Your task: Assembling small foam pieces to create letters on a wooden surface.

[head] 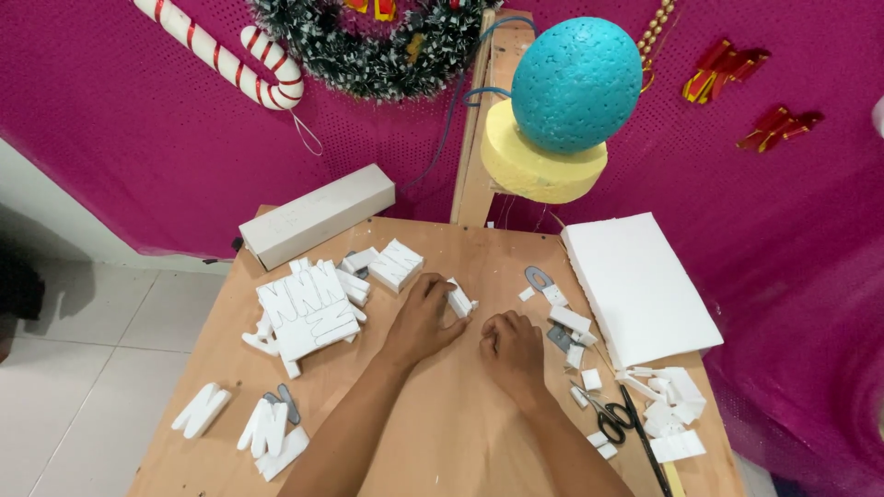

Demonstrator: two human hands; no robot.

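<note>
Left hand [425,317] sits near the middle of the tabletop [442,433] w/ fingers curled round a small white foam piece [459,299] — grip closed on it, the piece resting on or just above the wood. Right hand [511,348] lies just beside it, knuckles up, fingers tucked under; can't tell if anything is inside that grip. Progress, judging by what lies about: a good share of cutting looks done — a stack of cut foam letters [308,308] toward the back-left, another letter block [396,265] behind it, a few loose letters [267,428] near the front-left edge. Offcuts & scraps [668,410] pile up by the front-right edge next to black scissors [610,416]. Left to do, prob.: an uncut white foam sheet [640,285] along the right edge looks whole. Containers: only a long grey box [318,216] at the back-left corner, closed, contents not visible.
</note>
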